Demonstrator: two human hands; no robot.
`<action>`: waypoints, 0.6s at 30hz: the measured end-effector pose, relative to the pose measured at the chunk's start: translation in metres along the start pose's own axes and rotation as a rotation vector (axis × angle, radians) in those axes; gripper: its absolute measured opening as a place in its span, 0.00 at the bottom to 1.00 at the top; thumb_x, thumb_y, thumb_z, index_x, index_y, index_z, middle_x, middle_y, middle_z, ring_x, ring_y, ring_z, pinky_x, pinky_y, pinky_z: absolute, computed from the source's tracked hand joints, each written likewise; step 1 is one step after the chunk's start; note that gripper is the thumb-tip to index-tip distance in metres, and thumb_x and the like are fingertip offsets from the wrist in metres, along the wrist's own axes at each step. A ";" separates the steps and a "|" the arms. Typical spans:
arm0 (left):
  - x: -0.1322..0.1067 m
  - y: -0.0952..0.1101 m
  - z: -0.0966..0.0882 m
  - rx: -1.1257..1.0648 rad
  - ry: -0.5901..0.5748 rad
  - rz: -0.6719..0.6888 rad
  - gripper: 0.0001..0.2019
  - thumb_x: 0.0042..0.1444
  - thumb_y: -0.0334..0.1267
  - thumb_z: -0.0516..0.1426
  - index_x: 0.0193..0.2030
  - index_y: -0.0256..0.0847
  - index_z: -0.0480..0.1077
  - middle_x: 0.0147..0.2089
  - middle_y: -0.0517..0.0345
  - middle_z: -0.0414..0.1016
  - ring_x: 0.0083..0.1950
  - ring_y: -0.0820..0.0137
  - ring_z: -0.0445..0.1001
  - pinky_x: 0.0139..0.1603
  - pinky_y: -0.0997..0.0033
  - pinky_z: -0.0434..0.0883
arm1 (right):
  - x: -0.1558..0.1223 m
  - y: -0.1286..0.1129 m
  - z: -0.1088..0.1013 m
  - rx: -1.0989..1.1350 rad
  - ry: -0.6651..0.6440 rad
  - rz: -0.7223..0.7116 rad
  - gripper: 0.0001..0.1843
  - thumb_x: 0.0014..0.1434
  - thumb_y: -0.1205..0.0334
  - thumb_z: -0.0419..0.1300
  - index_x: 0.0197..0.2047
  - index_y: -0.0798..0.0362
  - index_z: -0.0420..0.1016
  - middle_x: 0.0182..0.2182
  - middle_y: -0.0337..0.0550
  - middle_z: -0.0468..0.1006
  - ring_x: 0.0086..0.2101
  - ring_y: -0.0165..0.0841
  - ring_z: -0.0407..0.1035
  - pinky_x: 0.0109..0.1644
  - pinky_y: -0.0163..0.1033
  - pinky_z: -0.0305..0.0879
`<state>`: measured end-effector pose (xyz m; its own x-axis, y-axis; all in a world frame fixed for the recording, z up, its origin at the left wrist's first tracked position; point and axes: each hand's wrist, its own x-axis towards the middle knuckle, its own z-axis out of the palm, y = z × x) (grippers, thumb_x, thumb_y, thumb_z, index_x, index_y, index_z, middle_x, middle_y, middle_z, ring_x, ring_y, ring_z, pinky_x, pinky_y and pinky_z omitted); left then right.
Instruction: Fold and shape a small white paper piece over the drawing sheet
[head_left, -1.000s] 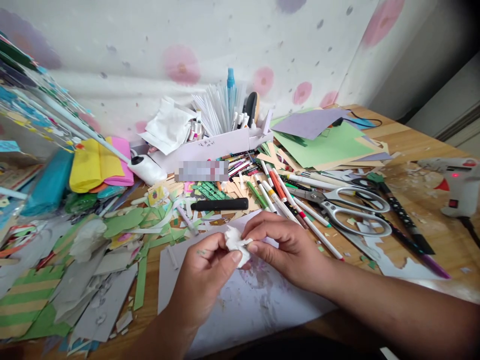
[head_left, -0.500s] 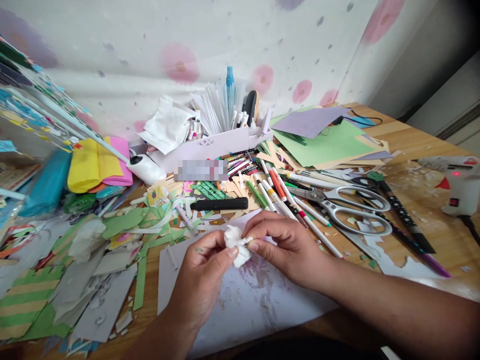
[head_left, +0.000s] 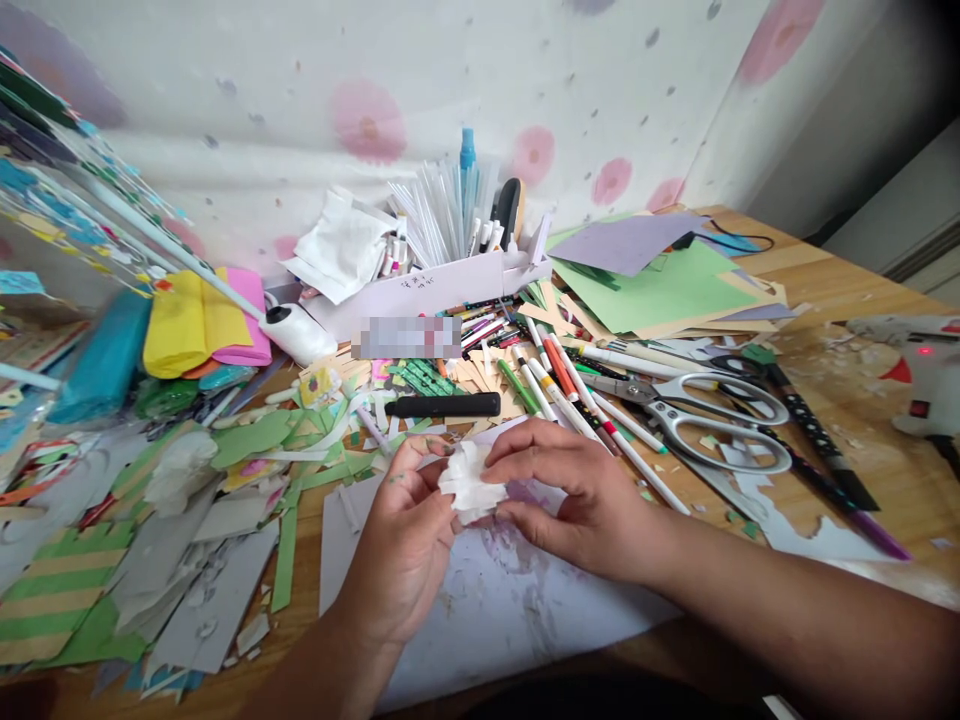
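The left hand (head_left: 409,540) and right hand (head_left: 577,500) pinch a white paper wad (head_left: 469,480) between thumbs and fingertips, just above the grey sheet (head_left: 510,600). It looks crumpled into a ruffled ball, possibly a flower. It is not yet set down or stuck to anything.

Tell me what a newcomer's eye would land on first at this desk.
First come the left hand and right hand at centre front, both pinching a crumpled white paper wad over a pale sheet. Behind them lies a scatter of marker pens, with large scissors to their right. A white glue gun sits at the far right edge of the wooden table.
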<state>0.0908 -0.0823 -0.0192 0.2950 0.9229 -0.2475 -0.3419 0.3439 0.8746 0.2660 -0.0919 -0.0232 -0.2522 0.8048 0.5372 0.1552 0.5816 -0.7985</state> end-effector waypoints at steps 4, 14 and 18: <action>-0.001 0.003 0.000 0.020 -0.011 -0.061 0.11 0.48 0.33 0.62 0.38 0.43 0.65 0.32 0.63 0.71 0.32 0.73 0.71 0.28 0.75 0.72 | 0.001 0.001 -0.002 0.060 -0.014 0.137 0.04 0.59 0.69 0.59 0.35 0.54 0.76 0.33 0.45 0.77 0.34 0.32 0.73 0.40 0.37 0.70; -0.001 0.001 -0.003 0.038 -0.134 -0.098 0.06 0.55 0.36 0.60 0.40 0.41 0.71 0.35 0.59 0.71 0.33 0.73 0.70 0.29 0.74 0.75 | 0.000 0.003 0.000 0.245 -0.001 0.361 0.16 0.62 0.52 0.57 0.32 0.57 0.73 0.25 0.40 0.74 0.27 0.28 0.68 0.32 0.33 0.64; -0.003 0.001 -0.003 0.035 -0.171 -0.122 0.05 0.57 0.37 0.59 0.40 0.41 0.72 0.33 0.60 0.71 0.31 0.74 0.72 0.28 0.74 0.76 | 0.000 0.003 0.000 0.302 -0.013 0.397 0.16 0.61 0.51 0.58 0.31 0.57 0.72 0.24 0.38 0.73 0.26 0.27 0.66 0.32 0.32 0.63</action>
<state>0.0867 -0.0837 -0.0188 0.4802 0.8308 -0.2813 -0.2640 0.4427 0.8569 0.2667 -0.0907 -0.0255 -0.2417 0.9546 0.1740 -0.0416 0.1690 -0.9847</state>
